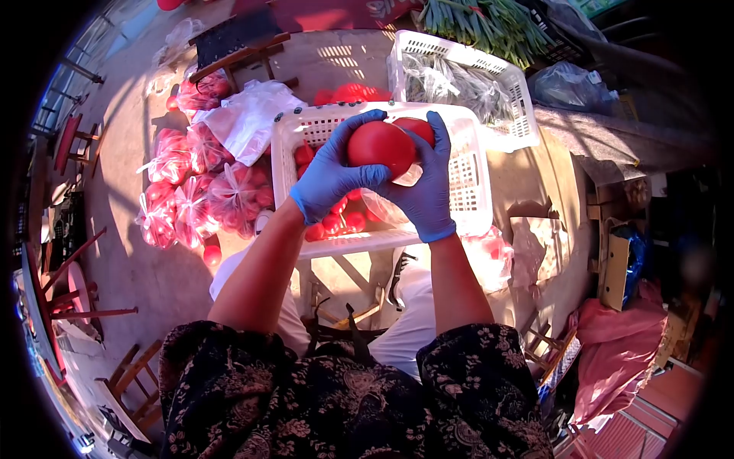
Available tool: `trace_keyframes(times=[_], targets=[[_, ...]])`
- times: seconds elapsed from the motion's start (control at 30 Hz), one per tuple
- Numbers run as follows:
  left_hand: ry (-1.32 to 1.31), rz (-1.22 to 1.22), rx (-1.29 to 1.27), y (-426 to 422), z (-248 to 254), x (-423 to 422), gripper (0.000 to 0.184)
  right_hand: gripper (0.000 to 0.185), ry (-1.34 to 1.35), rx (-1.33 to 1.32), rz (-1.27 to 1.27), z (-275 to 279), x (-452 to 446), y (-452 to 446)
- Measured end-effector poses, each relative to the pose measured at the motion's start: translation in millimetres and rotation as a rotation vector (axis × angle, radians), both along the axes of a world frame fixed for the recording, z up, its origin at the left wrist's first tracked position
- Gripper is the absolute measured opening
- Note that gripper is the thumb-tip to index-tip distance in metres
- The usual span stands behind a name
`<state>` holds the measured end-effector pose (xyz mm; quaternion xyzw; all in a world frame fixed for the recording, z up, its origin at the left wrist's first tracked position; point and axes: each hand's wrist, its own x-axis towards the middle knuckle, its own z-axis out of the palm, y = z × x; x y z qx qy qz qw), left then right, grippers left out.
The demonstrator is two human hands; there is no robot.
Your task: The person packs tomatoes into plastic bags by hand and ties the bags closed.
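Observation:
Both my hands wear blue gloves and are raised over a white plastic basket. My left hand is wrapped round a large red tomato. Beside it, my right hand grips a second red tomato, partly hidden behind the first. The two tomatoes are close together; whether they touch is hard to tell. Down in the basket lie several smaller red tomatoes and some clear plastic, partly covered by my hands and forearms.
Bagged tomatoes and a white plastic bag lie left of the basket. A second white crate with plastic-wrapped contents stands behind right, near green leafy stalks. Another bag sits at the basket's right. Wooden stools stand at lower left.

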<state>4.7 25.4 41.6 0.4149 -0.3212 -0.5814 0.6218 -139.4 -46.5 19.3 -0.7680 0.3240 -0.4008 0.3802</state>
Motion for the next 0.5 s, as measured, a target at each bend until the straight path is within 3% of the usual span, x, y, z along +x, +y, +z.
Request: trace_keyframes(times=[0.13, 0.33, 0.5], targets=[[0.013, 0.042, -0.029, -5, -10, -3, 0.078, 0.071, 0.006, 0.054, -0.026, 2, -1, 1], [0.003, 0.074, -0.005, -6, -11, -12, 0.068, 0.067, 0.206, -0.262, -0.091, 8, -4, 3], [-0.253, 0.195, -0.013, -8, -18, -22, 0.052, 0.072, 0.278, -0.406, -0.165, 3, 0, 13]])
